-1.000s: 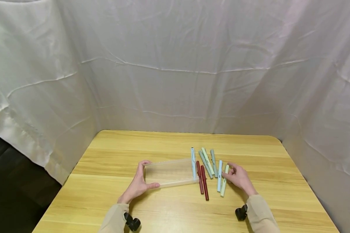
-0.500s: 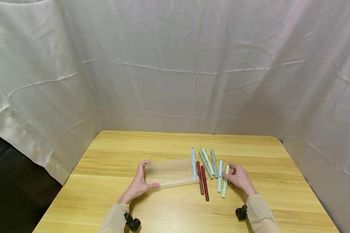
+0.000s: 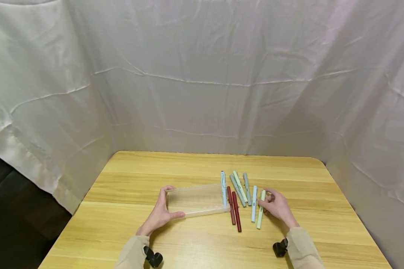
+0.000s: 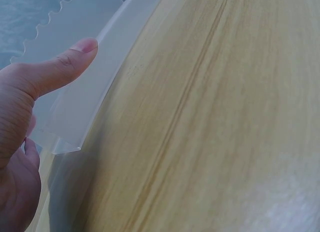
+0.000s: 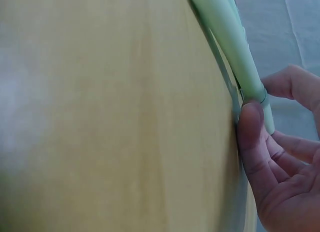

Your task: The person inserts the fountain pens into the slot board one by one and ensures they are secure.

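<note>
Currently, the right hand [image 3: 277,206] pinches a pale green pen [image 3: 259,218] near its far end, fingers curled, just beside a light blue pen [image 3: 254,204] on the bench [image 3: 202,246]. The left hand [image 3: 159,215], thumb and fingers spread wide, grasps the left end of a clear box [image 3: 207,212]. Another light blue pen [image 3: 223,178] crosses the box's right end; whether inside, I cannot tell.

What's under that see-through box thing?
Through the clear box I see wooden table. A light blue pen also shows at its right end, but whether under or inside I can't tell. The left hand hides part of its left end.
</note>
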### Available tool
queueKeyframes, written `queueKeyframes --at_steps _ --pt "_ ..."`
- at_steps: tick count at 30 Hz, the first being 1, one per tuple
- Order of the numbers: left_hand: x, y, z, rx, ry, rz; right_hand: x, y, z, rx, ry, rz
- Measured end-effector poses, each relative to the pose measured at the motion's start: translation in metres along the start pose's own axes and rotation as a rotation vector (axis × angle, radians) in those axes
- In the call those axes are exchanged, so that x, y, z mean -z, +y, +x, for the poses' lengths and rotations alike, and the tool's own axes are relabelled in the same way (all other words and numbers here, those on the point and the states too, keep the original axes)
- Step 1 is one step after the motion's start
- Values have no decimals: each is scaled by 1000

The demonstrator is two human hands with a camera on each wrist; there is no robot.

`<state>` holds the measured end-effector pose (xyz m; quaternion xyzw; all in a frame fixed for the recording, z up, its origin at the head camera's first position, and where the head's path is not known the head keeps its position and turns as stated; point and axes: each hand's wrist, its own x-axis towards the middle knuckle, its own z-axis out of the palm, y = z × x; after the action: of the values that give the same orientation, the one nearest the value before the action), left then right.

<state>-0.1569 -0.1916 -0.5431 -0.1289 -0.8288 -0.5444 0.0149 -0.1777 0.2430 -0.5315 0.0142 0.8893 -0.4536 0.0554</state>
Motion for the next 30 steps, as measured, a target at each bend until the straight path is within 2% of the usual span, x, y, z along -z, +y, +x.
queueKeyframes --at_steps 8,18,27,30 --pt "0 0 0 6 2 -5 5 -2 -5 11 -14 90" --pt "0 -1 -1 -21 -3 10 8 1 -8 15 -18 180" --pt "0 -1 -1 -5 -6 6 10 -7 -10 104 53 113" --pt "0 0 -1 -6 -5 5 10 -16 -13 141 58 150"
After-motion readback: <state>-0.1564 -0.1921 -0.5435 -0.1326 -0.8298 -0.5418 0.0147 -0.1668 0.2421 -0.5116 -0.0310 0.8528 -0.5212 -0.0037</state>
